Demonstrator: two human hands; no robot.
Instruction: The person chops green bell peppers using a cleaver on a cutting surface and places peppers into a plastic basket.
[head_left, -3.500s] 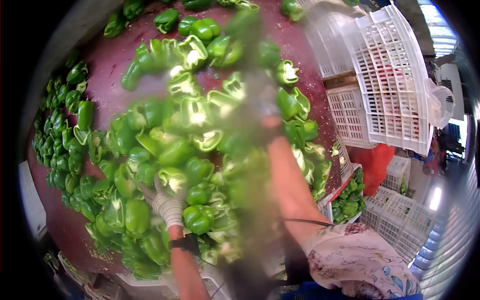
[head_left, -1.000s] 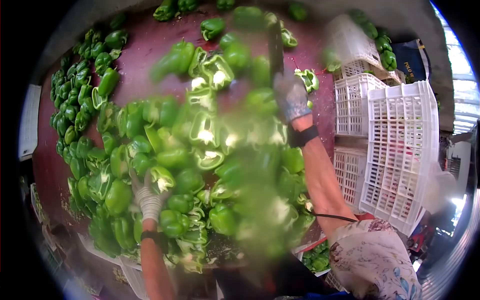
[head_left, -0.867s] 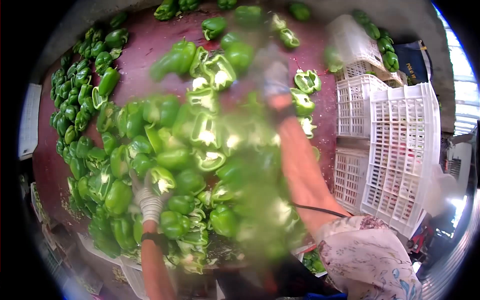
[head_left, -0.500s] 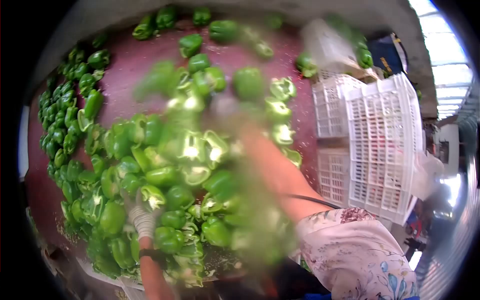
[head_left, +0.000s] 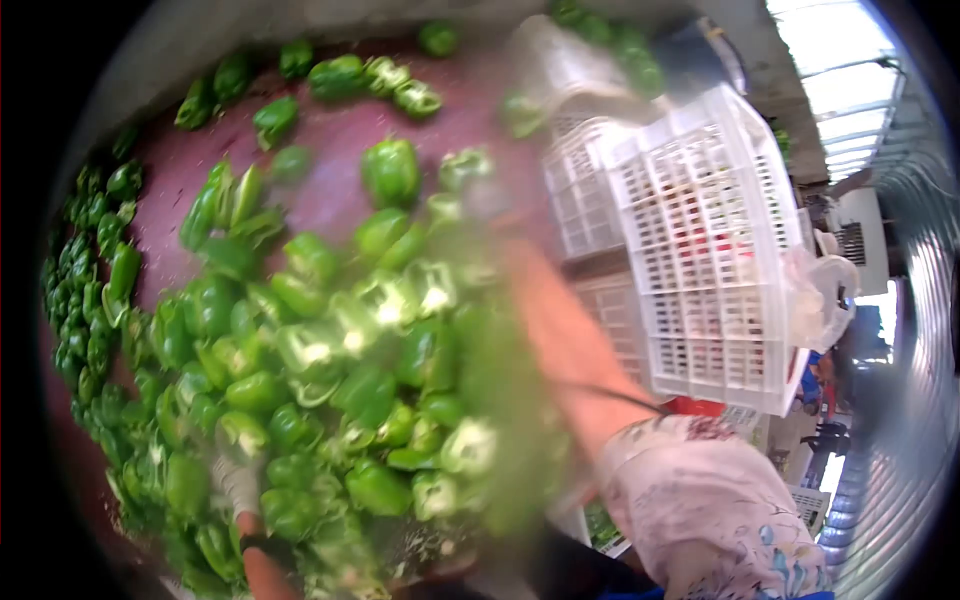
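Here's the bench [head_left: 165, 225], a broad dull-red surface filling the view to the left of the big white crate [head_left: 700, 250], and it's speckled with pale bits. Over on the crate's far right, ribbed metal sheeting [head_left: 900, 490] curves down, shining, with bright roof panels [head_left: 835, 85] up above it. A grey wall [head_left: 330, 22] runs behind the bench, to the crate's upper left.

Now the green peppers [head_left: 375, 488]: a great heap, whole and cut open, spreads across the near part of the bench, left of and below the crate, with a few more lying loose along the far edge. Another white crate [head_left: 582, 195] sits just beside the big one on its left, and more peppers show above, behind its top edge. A pale floral sleeve [head_left: 710, 500] comes in below the crate.

And the hands! The left hand [head_left: 238, 482], in a light glove, is down in the heap, well left of the crate, at a cut pepper [head_left: 243, 432]; can't tell whether it grips. The right hand [head_left: 488, 205] is a blur among the peppers, nearer the crate; can't tell its hold. Smallest of all, a dark wristband [head_left: 265, 546] circles the left wrist
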